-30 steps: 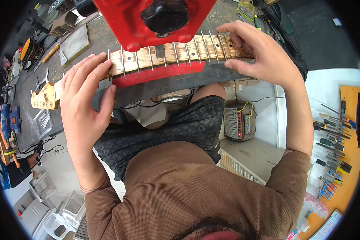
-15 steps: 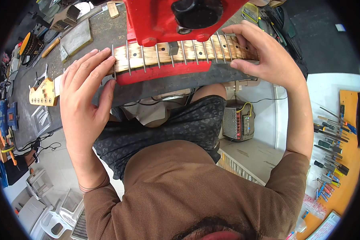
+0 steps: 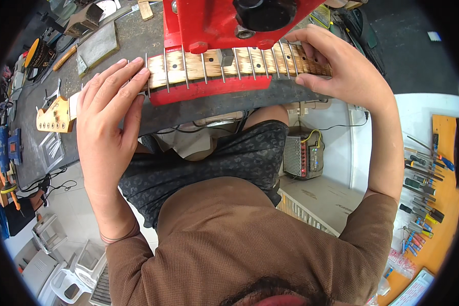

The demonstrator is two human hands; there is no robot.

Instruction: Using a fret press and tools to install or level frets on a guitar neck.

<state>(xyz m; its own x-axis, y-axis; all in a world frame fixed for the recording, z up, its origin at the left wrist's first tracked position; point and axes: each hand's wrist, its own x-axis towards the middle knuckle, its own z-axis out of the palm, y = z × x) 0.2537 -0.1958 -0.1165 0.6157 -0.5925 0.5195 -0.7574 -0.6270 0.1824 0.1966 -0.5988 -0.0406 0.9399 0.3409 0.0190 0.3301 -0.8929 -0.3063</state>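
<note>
A guitar neck [image 3: 194, 69] with a pale, dark-streaked fretboard and long fret wires sticking out past its edges lies on a curved red support [image 3: 209, 91]. Its headstock [image 3: 55, 115] points left. Above it looms a red press [image 3: 209, 25], with a grey metal block [image 3: 226, 57] over the fretboard. My left hand [image 3: 107, 107] is closed around the neck near the headstock, fingers laid across the top and thumb at the near edge. At the neck's right end, my right hand [image 3: 341, 69] grips it between thumb and fingers; part of its fingers is hidden behind the neck.
On the dark bench at left lie a grey flat stone [image 3: 98, 48], a wooden-handled tool [image 3: 65, 58] and a clear tray [image 3: 52, 149] of thin strips. Several files and hand tools [image 3: 423, 178] hang at right. An amplifier-like box [image 3: 303, 155] stands below the bench.
The press and its block appear slightly farther right and higher in view. The neck has shifted only a little, and both hands keep their hold.
</note>
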